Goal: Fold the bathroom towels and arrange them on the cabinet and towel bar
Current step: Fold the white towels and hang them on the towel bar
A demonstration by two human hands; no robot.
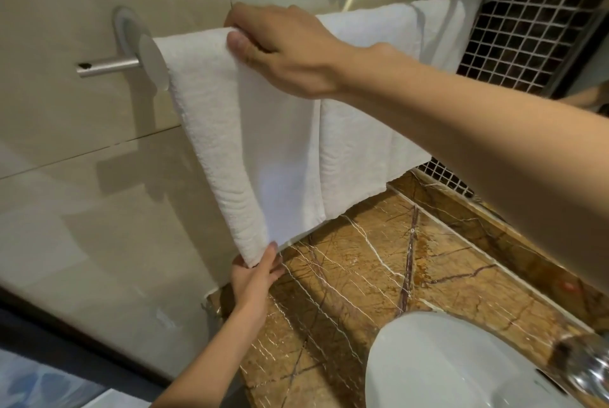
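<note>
Head view: you look down along a beige tiled wall (82, 177) to a counter below it
Towel bar (108, 66): metal, fixed to that wall; only its left stub and a round end disc show, the rest lies under cloth
Front towel (247, 144): white, folded lengthwise, draped over the left end of the towel bar and hanging to just above the counter
Your right hand (283, 48): at the top of the front towel, thumb in front and fingers curled over the fold where it crosses the bar, clamped on the cloth
Your left hand (255, 275): low down, pinching the front towel's bottom left corner between thumb and fingers
Second towel (372, 130): white, on the same bar just to the right, its near edge tucked behind the front towel, its hem ending higher
Counter (395, 275): brown marble with pale veins, under both towels
Basin (445, 364): white, set in the counter at lower right, with a blurred chrome tap (586, 364) beside it
Mosaic wall (527, 12): small dark tiles at upper right, past the bar's far end
</note>
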